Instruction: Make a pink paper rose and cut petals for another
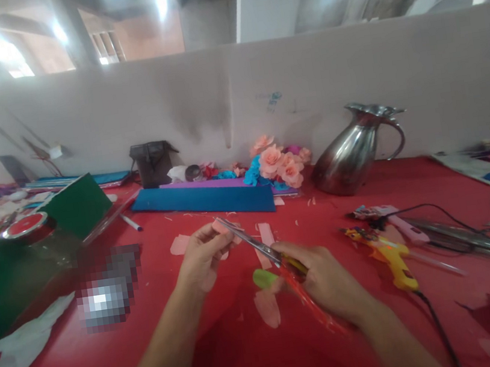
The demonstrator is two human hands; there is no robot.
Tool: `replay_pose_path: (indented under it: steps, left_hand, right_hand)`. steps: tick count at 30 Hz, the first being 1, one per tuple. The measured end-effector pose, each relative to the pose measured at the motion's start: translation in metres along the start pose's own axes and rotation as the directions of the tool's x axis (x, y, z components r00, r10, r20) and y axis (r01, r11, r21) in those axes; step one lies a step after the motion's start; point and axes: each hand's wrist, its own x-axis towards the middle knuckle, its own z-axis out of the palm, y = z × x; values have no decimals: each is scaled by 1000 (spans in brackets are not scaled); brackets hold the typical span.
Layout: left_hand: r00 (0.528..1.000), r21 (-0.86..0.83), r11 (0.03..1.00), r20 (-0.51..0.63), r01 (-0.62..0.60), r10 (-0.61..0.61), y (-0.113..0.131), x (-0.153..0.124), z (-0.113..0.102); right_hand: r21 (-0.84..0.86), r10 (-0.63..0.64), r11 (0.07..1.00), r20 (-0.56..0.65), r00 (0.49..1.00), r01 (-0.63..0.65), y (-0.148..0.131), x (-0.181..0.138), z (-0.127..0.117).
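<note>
My left hand pinches a small piece of pink paper between thumb and fingers. My right hand is wrapped round the handles of a pair of scissors, whose blades reach up and left to the pink paper. On the red table below lie pink paper petals, a pink strip and a green piece. Another pink piece lies left of my left hand. Whether the blades are fully closed on the paper I cannot make out.
Yellow and pink glue guns with cords lie at the right. A metal pitcher stands at the back by pink paper flowers and a folded blue sheet. A green board stands at the left.
</note>
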Motion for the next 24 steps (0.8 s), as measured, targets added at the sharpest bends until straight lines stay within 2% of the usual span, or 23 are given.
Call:
replay_pose_path:
  steps: [6,11,16,24]
  left_hand:
    - [999,-29,999,6,-43,43,0,1,0]
    - [998,61,997,6,-55,55,-2,-1,1]
    - [996,102,991,43,-87,83,-3,-2,1]
    - [996,123,990,57,-68,62,-2,-2,1]
  right_hand:
    - [-105,-26,994,-15,1000,24,2,1,-1]
    - [-182,-41,983,-31,999,35,2,2,1]
    - [-170,-29,985,-34,999,23,1,3,1]
    - [-133,-59,990,-24,998,55,4,2,2]
